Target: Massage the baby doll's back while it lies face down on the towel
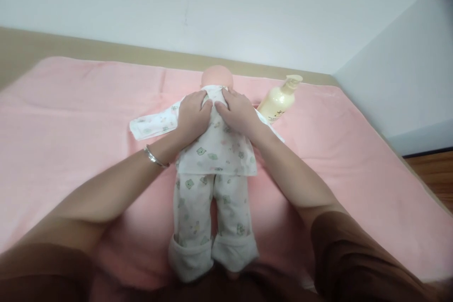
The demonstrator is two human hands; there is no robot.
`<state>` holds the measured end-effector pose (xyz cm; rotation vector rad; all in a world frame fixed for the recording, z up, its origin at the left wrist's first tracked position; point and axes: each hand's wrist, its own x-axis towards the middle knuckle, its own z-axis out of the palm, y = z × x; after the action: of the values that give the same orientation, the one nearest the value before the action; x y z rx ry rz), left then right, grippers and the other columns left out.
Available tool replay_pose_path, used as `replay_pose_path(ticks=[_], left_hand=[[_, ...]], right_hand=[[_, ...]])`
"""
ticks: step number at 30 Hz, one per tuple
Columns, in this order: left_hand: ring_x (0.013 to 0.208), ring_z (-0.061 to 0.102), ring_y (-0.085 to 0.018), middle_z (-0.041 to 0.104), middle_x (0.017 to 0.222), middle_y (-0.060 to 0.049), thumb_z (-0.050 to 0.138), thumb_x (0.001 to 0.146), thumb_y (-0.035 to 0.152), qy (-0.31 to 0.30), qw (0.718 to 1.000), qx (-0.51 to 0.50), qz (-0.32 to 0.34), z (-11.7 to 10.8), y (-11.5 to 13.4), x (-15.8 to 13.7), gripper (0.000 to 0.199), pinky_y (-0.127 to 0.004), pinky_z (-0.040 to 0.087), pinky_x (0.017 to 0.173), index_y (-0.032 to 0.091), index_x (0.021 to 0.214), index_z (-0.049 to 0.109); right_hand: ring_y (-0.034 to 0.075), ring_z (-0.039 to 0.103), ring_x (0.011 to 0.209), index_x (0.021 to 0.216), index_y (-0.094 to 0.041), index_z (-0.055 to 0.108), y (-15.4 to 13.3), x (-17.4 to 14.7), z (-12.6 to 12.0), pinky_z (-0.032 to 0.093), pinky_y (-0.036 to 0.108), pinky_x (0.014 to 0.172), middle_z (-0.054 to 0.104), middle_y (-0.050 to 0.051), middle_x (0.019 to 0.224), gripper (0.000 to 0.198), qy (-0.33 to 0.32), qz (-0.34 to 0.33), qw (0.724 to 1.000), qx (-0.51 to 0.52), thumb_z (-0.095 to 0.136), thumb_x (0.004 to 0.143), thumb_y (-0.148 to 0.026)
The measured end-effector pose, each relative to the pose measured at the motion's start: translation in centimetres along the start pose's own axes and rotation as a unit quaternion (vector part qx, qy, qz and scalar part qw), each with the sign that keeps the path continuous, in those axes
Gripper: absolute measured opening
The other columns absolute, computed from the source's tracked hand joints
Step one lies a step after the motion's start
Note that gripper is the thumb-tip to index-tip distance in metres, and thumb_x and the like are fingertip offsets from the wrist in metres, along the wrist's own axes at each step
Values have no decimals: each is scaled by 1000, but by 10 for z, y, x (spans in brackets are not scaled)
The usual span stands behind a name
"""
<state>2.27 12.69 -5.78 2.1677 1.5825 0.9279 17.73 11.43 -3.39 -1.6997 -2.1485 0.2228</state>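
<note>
A baby doll (216, 77) lies stretched out on a pink sheet, its bald head pointing away from me and no face showing. It wears a white printed top (215, 155) and matching trousers (194, 203) with folded white cuffs. Both of my hands rest on the upper part of the top, below the doll's head. My left hand (194, 113) lies flat on the left side, thumb toward the middle. Opposite it, my right hand (239, 112) is laid flat with the thumb pointing inward. The left sleeve (152, 125) spreads sideways; my right wrist partly covers the other sleeve.
A pale yellow pump bottle (278, 101) leans or lies at the right of the doll, close to the right sleeve. The pink sheet (71, 151) covers a padded surface with a tan edge (88, 49). Behind stands a white wall (141, 9); wooden floor (432, 172) shows far right.
</note>
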Motion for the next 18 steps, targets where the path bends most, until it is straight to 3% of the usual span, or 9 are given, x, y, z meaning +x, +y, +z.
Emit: replay_pose_path(ticks=[3,7,11,13,18], left_hand=[[94,59,-24,67,93,-10,33,92,30,-2,1000,0,-8,-1,2,-1,18,-40,48,92,23,79,42],[96,60,-25,68,94,-10,33,93,32,-15,999,16,-26,-1,2,2,21,-41,48,95,23,79,46],[117,60,-29,70,117,-13,32,95,33,-44,998,10,-46,1,-2,7,29,-46,44,110,21,94,58],[124,58,-30,69,124,-13,31,96,33,-50,997,11,-50,1,-3,8,33,-48,42,114,21,99,61],[110,62,-30,71,109,-12,34,96,32,-54,997,22,-60,-2,0,7,29,-48,46,106,22,85,59]], right_hand=[[34,59,135,126,-15,66,-4,-4,-14,44,57,117,68,16,138,42,1,-31,999,10,36,101,-30],[31,39,155,145,-13,53,-9,-8,-8,35,55,127,49,15,160,51,70,-33,997,-4,36,99,-24],[34,44,150,140,-6,57,-10,-9,7,34,56,127,50,21,157,50,24,-42,999,-19,33,100,-25],[34,49,146,138,-9,59,-10,-11,4,37,57,124,53,20,155,49,19,-53,998,-4,33,100,-27],[34,32,158,152,-19,46,-11,-17,-8,32,66,126,41,13,166,55,115,-52,992,32,32,100,-27]])
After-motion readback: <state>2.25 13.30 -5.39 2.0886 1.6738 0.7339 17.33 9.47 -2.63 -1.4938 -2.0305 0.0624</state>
